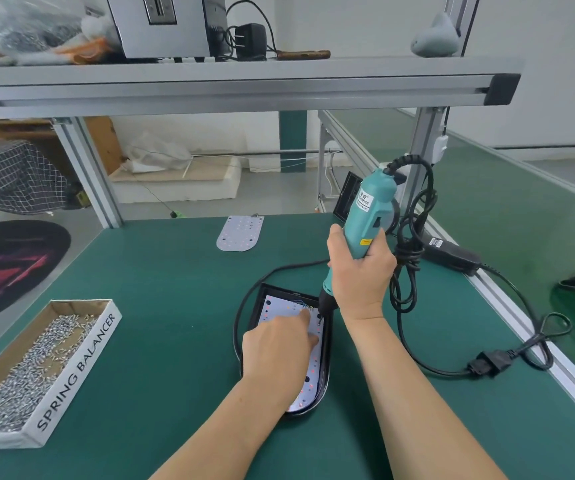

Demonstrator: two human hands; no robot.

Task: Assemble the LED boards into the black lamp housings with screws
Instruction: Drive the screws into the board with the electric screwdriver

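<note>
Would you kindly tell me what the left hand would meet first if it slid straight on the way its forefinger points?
Probably the bit of the electric screwdriver, which the right hand holds just ahead of the left hand on the LED board, though depth there is unclear.

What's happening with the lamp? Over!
Right hand grips screwdriver, tip at LED board. Left hand presses board in black housing. Cord loops beside housing.
</note>
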